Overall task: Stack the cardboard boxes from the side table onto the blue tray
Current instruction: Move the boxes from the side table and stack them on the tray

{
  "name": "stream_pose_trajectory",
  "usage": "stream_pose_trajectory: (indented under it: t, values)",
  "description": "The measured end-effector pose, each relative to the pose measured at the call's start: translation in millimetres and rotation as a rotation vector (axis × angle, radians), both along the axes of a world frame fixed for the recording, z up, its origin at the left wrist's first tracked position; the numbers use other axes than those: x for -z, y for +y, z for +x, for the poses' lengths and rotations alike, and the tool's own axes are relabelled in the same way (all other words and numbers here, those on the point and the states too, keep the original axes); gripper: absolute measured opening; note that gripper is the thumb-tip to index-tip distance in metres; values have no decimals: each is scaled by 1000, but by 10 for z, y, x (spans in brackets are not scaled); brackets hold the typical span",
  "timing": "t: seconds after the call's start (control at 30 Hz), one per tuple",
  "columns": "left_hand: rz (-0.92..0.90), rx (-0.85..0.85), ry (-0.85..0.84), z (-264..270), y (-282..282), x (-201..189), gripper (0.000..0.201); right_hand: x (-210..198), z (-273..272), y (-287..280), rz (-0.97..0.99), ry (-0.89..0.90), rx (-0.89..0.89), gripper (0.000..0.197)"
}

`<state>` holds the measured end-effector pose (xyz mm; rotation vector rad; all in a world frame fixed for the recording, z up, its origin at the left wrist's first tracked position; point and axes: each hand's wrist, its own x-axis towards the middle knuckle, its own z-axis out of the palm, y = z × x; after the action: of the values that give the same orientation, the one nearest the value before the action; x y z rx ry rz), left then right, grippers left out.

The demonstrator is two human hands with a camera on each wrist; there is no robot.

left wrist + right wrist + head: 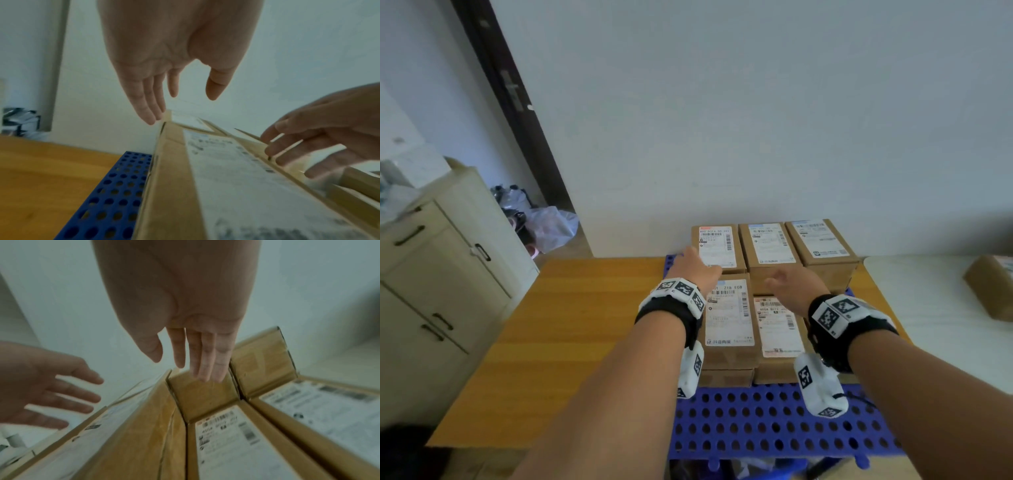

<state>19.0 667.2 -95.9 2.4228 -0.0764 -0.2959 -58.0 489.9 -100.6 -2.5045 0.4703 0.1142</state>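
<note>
Brown cardboard boxes (727, 356) with white labels (729, 315) sit on a blue, hole-dotted tray (756, 425) atop an orange-brown table (585, 325).

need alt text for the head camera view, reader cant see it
Two open hands, left hand and right hand, reach over cardboard boxes packed in rows on a blue tray on a wooden table. One more box sits on the white side table at right.

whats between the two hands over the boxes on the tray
In the head view, only labelled cardboard box tops lie between the left hand and the right hand; neither holds anything.
</note>
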Motion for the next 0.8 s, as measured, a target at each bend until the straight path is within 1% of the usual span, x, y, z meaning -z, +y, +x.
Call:
stream_pose_trajectory:
  t: [0.07,0.17,0.27,0.33,0.43,0.57,0.8]
  values:
    - [8,70,-67,-32,-135,-87,58,-81,-34,-97,-95,-19,-1,30]
    - [55,205,-95,-131,-412,-172,65,-162,-132,-254,-229,-51,4,31]
    - [134,347,-121,-241,-721,-207,65,-206,-278,-420,-331,-43,-21,27]
    - [174,413,-119,-325,-952,-206,62,-216,-389,-583,-314,-27,-2,30]
    - [203,494,-120,-447,-1318,-194,53,-262,-581,-875,-221,-40,73,42]
    - [193,544,-110,-616,-1840,-194,57,-335,-845,-1382,-234,-73,106,40]
    - [211,594,-133,-1012,-2898,-244,53,-373,-1333,-2404,-243,-69,186,41]
